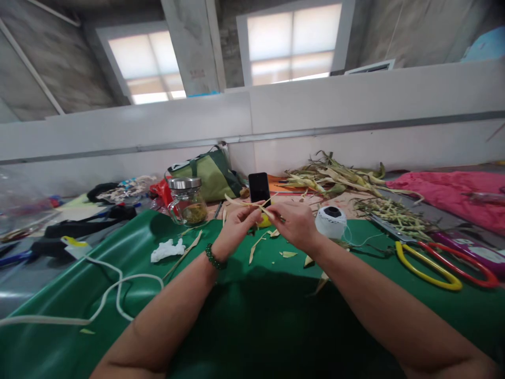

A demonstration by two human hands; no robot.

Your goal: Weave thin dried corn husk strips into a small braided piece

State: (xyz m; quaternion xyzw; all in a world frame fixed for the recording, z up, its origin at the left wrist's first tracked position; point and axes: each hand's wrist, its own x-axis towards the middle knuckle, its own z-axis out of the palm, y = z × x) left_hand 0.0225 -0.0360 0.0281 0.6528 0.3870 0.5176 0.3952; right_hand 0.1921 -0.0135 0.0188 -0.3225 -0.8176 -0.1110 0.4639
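Pale-yellow, thin, husk-like strips (268,212) are pinched by left hand (239,223) and right hand (295,225), both nearly closed; strips apparently being worked together, steady fingertip tension likely needed next.

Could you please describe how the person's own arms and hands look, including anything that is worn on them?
Both the left hand and the right hand are without gloves. The forearms are bare, with no sleeves in view. The left wrist wears a dark green bracelet of round beads; the right wrist shows none.
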